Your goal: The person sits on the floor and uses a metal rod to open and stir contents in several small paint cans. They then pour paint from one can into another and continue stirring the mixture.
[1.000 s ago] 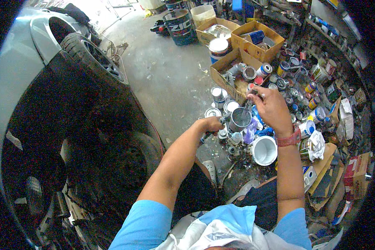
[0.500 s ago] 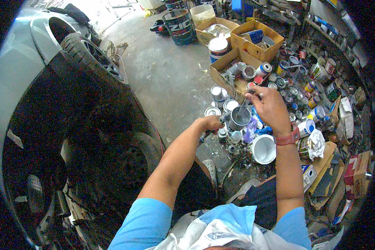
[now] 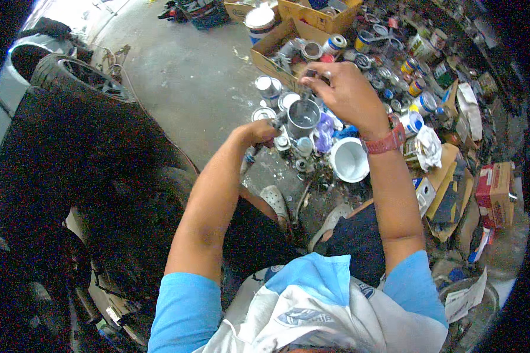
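My left hand (image 3: 259,132) is closed round the dark handle of what looks like a spray gun (image 3: 280,122). Most of its body is hidden by my fingers, and a coupling shows below them. A round grey cup (image 3: 303,117), open at the top, adjoins it. Above and just right of the cup, my right hand (image 3: 338,88) pinches a small dark piece (image 3: 311,74), whose kind I cannot make out. A red band circles my right wrist. Paint cans (image 3: 268,88) and a white tub (image 3: 350,160) stand on the floor around the cup.
Many cans and jars crowd the right side. Cardboard boxes (image 3: 321,20) hold more cans at the back. On the left are a dark car panel and a wheel (image 3: 79,79), with a hose (image 3: 165,132) along the floor. My shoes (image 3: 275,203) are below.
The whole view has shifted, so things sit further left and higher. Both hands keep their holds; the small dark piece remains in my right fingers above the cup.
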{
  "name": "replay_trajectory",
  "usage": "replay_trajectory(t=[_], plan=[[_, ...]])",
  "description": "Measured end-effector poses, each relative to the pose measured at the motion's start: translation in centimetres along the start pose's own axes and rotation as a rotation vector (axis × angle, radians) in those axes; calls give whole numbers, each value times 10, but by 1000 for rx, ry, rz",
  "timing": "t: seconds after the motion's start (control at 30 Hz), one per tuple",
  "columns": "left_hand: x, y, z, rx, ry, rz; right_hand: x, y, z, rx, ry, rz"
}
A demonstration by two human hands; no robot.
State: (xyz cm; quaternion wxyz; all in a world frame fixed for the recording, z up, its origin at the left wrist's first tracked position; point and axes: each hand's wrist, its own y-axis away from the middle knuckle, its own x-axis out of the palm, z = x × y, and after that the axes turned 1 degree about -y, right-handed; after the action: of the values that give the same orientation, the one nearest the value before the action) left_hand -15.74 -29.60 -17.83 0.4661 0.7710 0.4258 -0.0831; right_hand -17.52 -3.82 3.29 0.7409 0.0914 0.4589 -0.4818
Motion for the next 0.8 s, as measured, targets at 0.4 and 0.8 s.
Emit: replay_trajectory(t=[0.4,0.8], plan=[[-2,13,-9,-20,127,4,10,0,-3,-76,3,-49],[-3,17,-11,-21,68,10,13,1,-6,-159,9,-116]])
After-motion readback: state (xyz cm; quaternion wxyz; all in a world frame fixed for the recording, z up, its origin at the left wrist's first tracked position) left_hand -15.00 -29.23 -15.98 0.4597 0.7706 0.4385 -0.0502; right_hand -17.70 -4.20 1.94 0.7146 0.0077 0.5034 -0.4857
